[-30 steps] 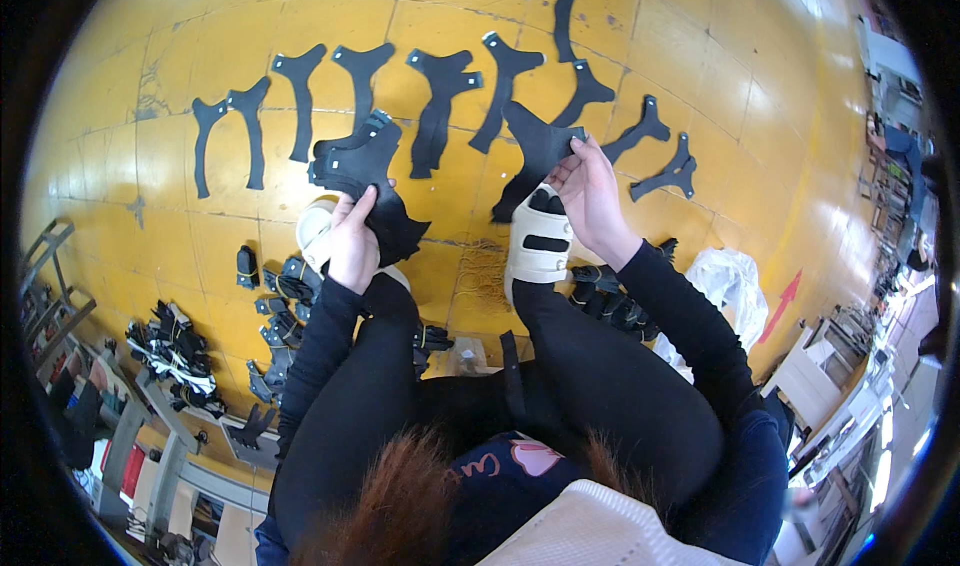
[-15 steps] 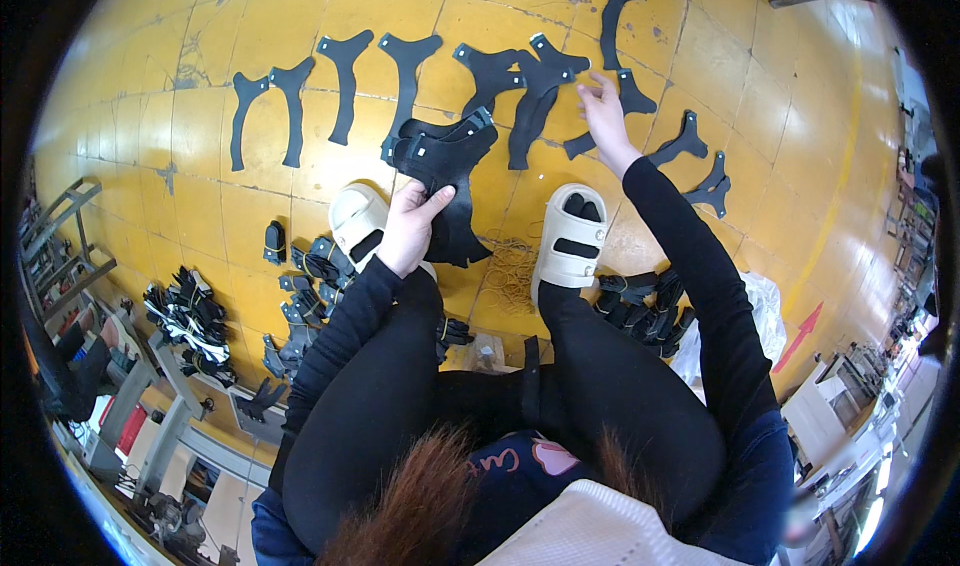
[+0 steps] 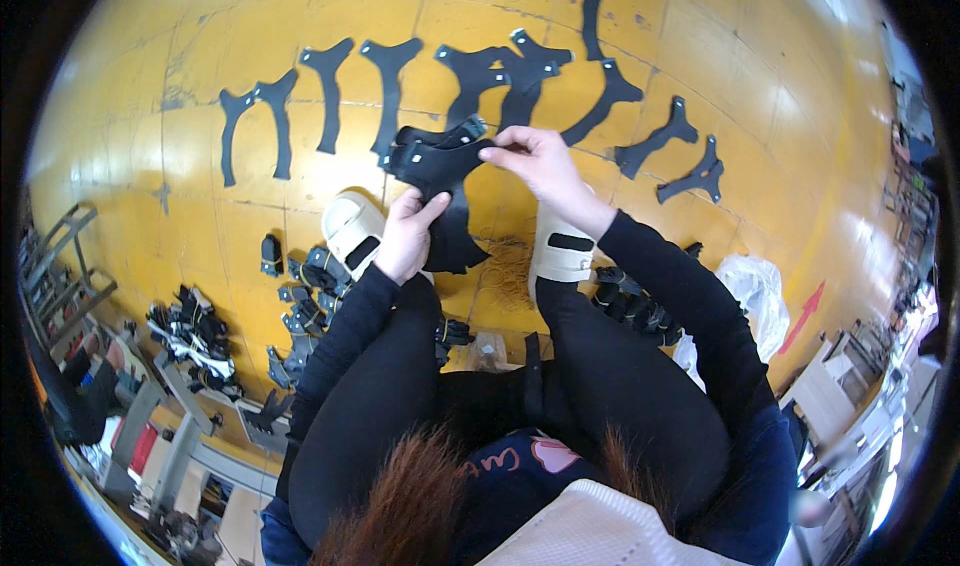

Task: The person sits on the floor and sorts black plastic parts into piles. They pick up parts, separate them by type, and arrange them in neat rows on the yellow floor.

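Note:
A stack of black Y-shaped fabric pieces (image 3: 455, 231) hangs between my knees, small white tags on its upper arms. My left hand (image 3: 405, 236) is closed round its middle, thumb on top. With thumb and fingers pinched, my right hand (image 3: 548, 171) holds the upper right tip of the stack. Beyond lie more such pieces on the floor in a loose row, among them a single piece (image 3: 388, 86) straight ahead and another piece (image 3: 690, 176) at the right end. Two pieces in the middle (image 3: 528, 76) overlap, partly hidden behind my right hand.
Bundles of black pieces tied with yellow bands (image 3: 305, 311) lie left of my cream sandal (image 3: 350, 228), with more bundles (image 3: 635, 301) at right. Yellow rubber bands (image 3: 508, 266) are heaped between my feet. A clear plastic bag (image 3: 752, 301) and metal frames (image 3: 65, 256) stand at the sides.
My right hand has come back from the floor pieces on the right to the stack, its open fingers now pinched on the tip. My left hand keeps its hold.

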Motion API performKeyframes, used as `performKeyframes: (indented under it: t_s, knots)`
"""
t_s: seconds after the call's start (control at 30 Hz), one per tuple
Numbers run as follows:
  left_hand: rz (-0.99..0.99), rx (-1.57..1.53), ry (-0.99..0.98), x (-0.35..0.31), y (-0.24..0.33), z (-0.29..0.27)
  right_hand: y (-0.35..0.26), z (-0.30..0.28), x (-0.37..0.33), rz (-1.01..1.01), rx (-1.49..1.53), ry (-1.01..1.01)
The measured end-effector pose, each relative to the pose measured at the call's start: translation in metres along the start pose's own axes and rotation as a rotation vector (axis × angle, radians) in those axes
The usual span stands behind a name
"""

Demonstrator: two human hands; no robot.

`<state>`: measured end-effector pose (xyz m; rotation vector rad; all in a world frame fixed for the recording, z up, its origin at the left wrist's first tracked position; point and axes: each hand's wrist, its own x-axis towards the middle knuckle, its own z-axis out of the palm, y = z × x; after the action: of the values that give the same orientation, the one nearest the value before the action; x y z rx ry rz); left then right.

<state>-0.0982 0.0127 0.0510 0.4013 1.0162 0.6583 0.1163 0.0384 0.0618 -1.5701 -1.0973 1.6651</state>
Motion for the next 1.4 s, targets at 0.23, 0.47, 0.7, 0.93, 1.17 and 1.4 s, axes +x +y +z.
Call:
performKeyframes:
  t_s: [0.23,0.47,0.7,0.93,1.17,1.4]
  knots:
    - [-0.013,-0.139,0.07,0.002,0.004,-0.018,0.015,0.001,-0.014,-0.071,0.513,0.065]
    - [-0.065,-0.126,0.069,-0.008,0.008,-0.018,0.036,-0.064,-0.048,0.131,0.905,0.435]
    - [-0.106,-0.052,0.085,-0.014,0.004,-0.013,0.065,-0.122,-0.098,0.105,0.907,0.804]
    - [-0.124,-0.044,0.057,-0.013,0.004,-0.011,0.143,-0.177,-0.176,0.142,0.954,1.117]
    - [-0.132,-0.061,0.078,-0.012,0.0,-0.008,0.2,-0.219,-0.209,0.291,0.873,1.427]
    - [-0.138,-0.01,0.058,-0.012,-0.008,-0.017,0.187,-0.211,-0.179,0.286,0.899,0.997]
